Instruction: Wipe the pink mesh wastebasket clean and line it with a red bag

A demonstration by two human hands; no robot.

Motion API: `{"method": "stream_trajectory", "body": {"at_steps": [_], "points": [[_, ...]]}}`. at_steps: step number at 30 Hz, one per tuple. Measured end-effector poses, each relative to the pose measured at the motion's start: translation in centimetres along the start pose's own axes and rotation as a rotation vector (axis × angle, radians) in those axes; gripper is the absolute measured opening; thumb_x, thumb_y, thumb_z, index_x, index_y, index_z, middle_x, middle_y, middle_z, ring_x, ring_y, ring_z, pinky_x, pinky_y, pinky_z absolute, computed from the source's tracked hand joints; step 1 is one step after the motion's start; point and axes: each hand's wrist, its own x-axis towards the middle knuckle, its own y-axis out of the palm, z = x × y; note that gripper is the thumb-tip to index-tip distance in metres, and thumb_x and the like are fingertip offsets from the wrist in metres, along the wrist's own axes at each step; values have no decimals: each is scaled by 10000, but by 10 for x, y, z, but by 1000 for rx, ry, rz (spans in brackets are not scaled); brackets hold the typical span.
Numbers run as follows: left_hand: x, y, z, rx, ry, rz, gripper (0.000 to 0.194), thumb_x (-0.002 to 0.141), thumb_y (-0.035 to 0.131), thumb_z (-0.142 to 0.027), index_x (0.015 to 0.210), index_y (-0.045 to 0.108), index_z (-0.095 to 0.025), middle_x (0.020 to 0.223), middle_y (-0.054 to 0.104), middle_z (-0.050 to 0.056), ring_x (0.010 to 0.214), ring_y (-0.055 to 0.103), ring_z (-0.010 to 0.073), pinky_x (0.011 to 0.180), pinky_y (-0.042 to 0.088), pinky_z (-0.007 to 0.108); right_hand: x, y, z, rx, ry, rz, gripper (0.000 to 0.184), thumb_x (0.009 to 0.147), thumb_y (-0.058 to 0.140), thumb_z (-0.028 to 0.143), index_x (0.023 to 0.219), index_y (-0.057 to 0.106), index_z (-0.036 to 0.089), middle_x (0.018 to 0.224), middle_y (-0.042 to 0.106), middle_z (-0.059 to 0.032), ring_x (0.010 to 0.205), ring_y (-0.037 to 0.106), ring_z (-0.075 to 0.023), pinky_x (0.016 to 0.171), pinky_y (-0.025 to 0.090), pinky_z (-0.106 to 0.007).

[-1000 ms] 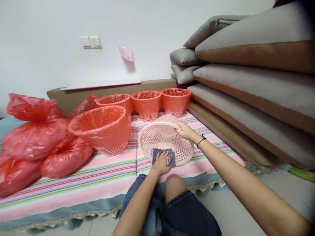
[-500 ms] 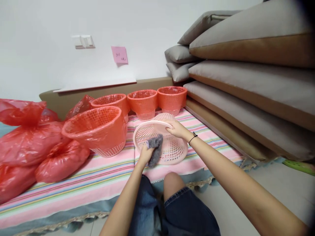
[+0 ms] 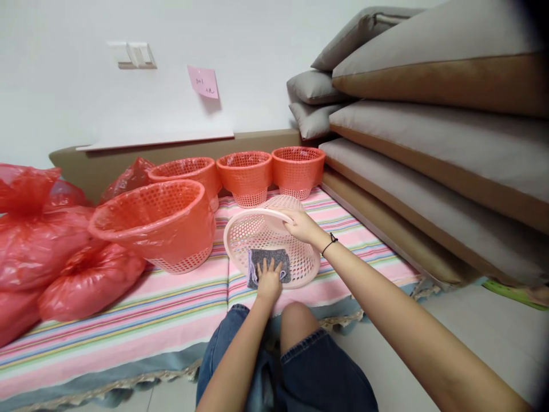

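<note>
Remotely, I'm watching the left hand (image 3: 269, 282) pressing a grey cloth (image 3: 262, 255), fingers splayed, and the right hand (image 3: 301, 226) gripping the pale basket (image 3: 278, 240), fingers seemingly curled.

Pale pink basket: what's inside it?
A gray cloth lies on the lower inner wall of the pale pink basket, left hand spread on it. Perforated wall shows around it. Wall beneath the cloth, and cloth beneath the hand, are covered.
</note>
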Motion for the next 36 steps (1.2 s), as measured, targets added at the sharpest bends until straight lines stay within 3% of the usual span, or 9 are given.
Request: {"method": "stream_trajectory", "body": {"at_steps": [6, 10, 14, 17, 23, 25, 27, 31, 36], "points": [[-34, 0, -27, -124, -101, -11, 648, 815, 477, -93, 1453, 451, -200, 1544, 366, 130, 1457, 233, 367, 1172, 164, 591, 5, 3, 2, -10, -10, 9, 574, 742, 421, 41, 1257, 638, 175, 1298, 639, -49, 1237, 572, -182, 1096, 412, -362], [-46, -7, -41, -416, -138, -14, 654, 770, 478, -39, 1412, 497, -163, 1504, 425, 155, 1427, 316, 356, 1155, 236, 561, 2, 3, 5, -79, 34, -17, 569, 734, 427, 30, 1236, 654, 173, 1264, 661, -54, 1213, 591, -196, 1075, 431, -354], [-44, -21, -43, -643, -72, -54, 481, 829, 418, -75, 1260, 617, -156, 1314, 628, 118, 1238, 565, 231, 1074, 413, 379, -8, 4, 9, -130, 116, -86, 626, 694, 423, 0, 1239, 654, 205, 1284, 649, -34, 1226, 582, -200, 1093, 419, -359], [-43, -33, -39, -767, 35, -161, 479, 829, 408, -80, 1239, 625, -199, 1289, 652, 53, 1215, 576, 176, 1067, 418, 327, -27, 9, 12, -105, 163, -185, 638, 696, 411, 10, 1273, 628, 177, 1320, 623, -57, 1248, 565, -202, 1117, 397, -357], [-42, -71, -11, -666, -131, -385, 524, 747, 446, -32, 1222, 629, -152, 1234, 676, 107, 1175, 607, 232, 1031, 454, 365, -97, 25, 19, -77, 235, -427, 529, 810, 410, 95, 1309, 559, 194, 1338, 596, -83, 1294, 506, -213, 1151, 351, -430], [-36, -83, -2, -590, -101, -495, 600, 751, 453, -21, 1326, 557, -159, 1350, 602, 101, 1280, 531, 222, 1087, 412, 370, -116, 22, 25, -116, 277, -448, 452, 857, 459, 176, 1302, 531, 193, 1312, 587, -111, 1268, 511, -241, 1119, 382, -470], [-26, -88, 2, -444, -22, -512, 653, 752, 484, -15, 1386, 508, -169, 1447, 512, 99, 1379, 419, 223, 1151, 337, 387, -123, 12, 33, -179, 311, -447, 430, 859, 532, 264, 1280, 513, 178, 1239, 587, -143, 1198, 538, -275, 1055, 434, -498], [-11, -62, -7, -96, 126, -272, 593, 800, 565, -105, 1389, 530, -171, 1492, 444, 151, 1456, 265, 300, 1208, 166, 486, -96, -21, 45, -306, 224, -390, 512, 838, 602, 330, 1307, 483, 163, 1268, 534, -176, 1227, 500, -302, 1067, 413, -517], [-6, -11, -18, 41, -117, -104, 548, 883, 459, -151, 1411, 509, -285, 1553, 337, 157, 1461, 191, 403, 1131, 134, 666, -39, -31, 41, -217, 77, -173, 458, 889, 529, 299, 1341, 508, 232, 1416, 508, -102, 1372, 397, -269, 1183, 258, -525]]}}
